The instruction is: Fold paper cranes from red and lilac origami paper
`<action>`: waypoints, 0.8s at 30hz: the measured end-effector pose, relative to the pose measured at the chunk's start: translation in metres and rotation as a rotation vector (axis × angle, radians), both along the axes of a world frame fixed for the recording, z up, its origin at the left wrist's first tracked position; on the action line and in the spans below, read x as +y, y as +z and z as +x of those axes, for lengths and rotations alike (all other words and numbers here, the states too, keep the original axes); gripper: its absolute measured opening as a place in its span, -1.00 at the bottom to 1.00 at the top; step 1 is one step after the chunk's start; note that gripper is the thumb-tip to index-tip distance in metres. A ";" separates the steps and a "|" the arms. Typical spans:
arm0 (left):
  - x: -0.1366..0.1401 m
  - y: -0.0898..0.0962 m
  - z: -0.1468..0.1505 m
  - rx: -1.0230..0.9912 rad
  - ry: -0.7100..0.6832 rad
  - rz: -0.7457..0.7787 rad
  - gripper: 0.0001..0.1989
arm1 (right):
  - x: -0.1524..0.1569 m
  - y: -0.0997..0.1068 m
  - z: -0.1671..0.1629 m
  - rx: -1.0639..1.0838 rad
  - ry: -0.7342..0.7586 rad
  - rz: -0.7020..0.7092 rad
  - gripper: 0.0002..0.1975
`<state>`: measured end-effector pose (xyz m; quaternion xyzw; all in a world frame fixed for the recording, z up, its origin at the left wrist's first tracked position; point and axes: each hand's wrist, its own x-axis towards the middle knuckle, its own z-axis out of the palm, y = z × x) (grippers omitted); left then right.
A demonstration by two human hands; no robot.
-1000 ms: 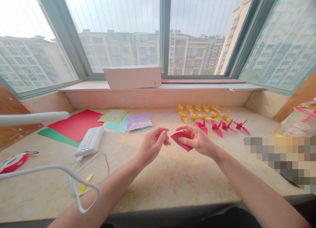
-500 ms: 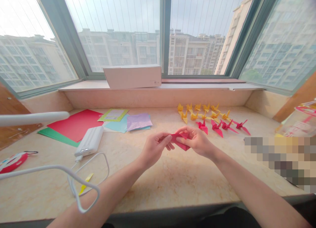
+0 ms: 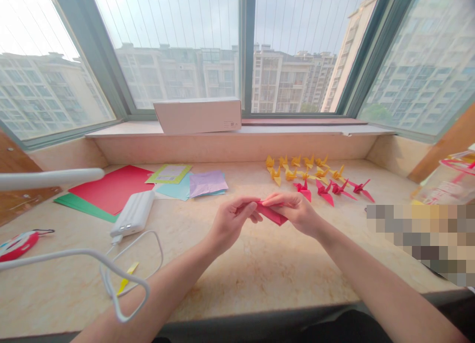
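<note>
Folded red paper (image 3: 273, 216): one, held over the counter (image 3: 237, 278). Left hand (image 3: 230, 220): pinched its left tip, having been apart. Right hand (image 3: 298, 212): gripped its upper edge. Folding, seemingly, had become two-handed.

Matt red paper piece (image 3: 273, 214); smooth, marble-look counter (image 3: 230, 278); glossy plastic power bank (image 3: 133, 213).

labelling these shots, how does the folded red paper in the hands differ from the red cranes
The folded red paper is held between the left hand and right hand; the red cranes sit on the counter, untouched.
The folded red paper shows no spread wings; the red cranes have pointed parts sticking out.
The folded red paper is one piece; the red cranes number four.
Both share a similar pinkish red.
</note>
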<state>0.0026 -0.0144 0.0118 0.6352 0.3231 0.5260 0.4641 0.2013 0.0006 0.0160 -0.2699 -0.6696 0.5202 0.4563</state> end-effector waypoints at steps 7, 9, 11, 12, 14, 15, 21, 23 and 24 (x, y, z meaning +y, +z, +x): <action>-0.001 0.000 0.001 0.029 0.039 0.018 -0.71 | -0.004 0.005 0.006 -0.082 0.033 0.023 -0.80; -0.002 0.000 0.001 0.040 0.061 0.012 -0.75 | -0.005 0.008 0.006 -0.114 0.065 0.029 -0.76; -0.002 0.000 0.001 0.042 0.073 0.003 -0.78 | -0.006 0.009 0.005 -0.111 0.083 0.012 -0.73; -0.002 0.000 0.001 0.043 0.077 -0.001 -0.79 | -0.007 0.009 0.004 -0.103 0.071 0.002 -0.74; -0.003 0.001 0.001 0.055 0.082 -0.012 -0.79 | -0.007 0.007 0.001 -0.090 0.038 0.000 -0.75; -0.003 0.001 0.000 0.069 0.081 -0.017 -0.77 | -0.006 0.005 0.000 -0.087 0.029 0.007 -0.76; -0.002 -0.001 -0.001 0.154 0.031 -0.053 -0.64 | -0.004 -0.002 -0.004 -0.077 0.093 0.059 -0.81; -0.001 -0.004 0.000 0.147 0.045 -0.061 -0.61 | -0.003 -0.004 -0.005 -0.084 0.086 0.056 -0.80; 0.000 -0.005 0.000 0.138 0.059 -0.060 -0.61 | -0.002 -0.004 -0.005 -0.084 0.057 0.047 -0.79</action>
